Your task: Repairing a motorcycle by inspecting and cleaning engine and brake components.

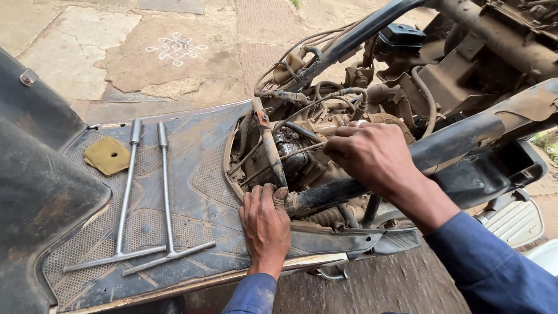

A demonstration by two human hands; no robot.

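A stripped scooter lies before me with its dirty engine (293,154) and cables exposed. My left hand (265,224) rests palm down on the edge of the floorboard (192,174), its fingertips against the end of a dark frame tube (331,195). My right hand (372,154) reaches into the engine bay over that tube, fingers curled around something small near the engine; what it grips is hidden. Both sleeves are blue.
Two long T-handle socket wrenches (125,197) (167,197) lie side by side on the floorboard, with a yellow square pad (107,155) beside them. Wires and hoses (308,64) hang above the engine. Stone paving with a white chalk pattern (176,47) lies beyond.
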